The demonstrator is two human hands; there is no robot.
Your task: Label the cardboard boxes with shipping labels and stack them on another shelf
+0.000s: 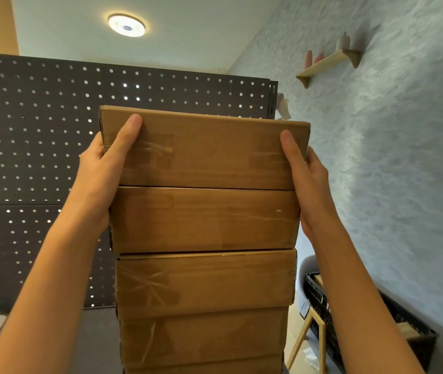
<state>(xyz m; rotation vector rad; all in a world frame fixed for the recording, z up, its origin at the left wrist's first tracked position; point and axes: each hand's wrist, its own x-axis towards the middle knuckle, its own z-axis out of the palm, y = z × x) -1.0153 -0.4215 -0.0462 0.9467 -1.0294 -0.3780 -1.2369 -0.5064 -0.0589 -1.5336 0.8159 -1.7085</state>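
Cardboard top box (204, 152) sits on the stack (205, 282), square w/ its edges. I've got my left hand (101, 168) & right hand (306, 179) clamping its ends, thumbs across the front face, in front of the pegboard (39, 130).

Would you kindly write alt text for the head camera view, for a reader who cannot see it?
Two bare hands, the left hand and the right hand, grip the sides of the top cardboard box on a tall stack of boxes. Behind stands a dark pegboard panel, with a ceiling light above and a small wall shelf to the right.
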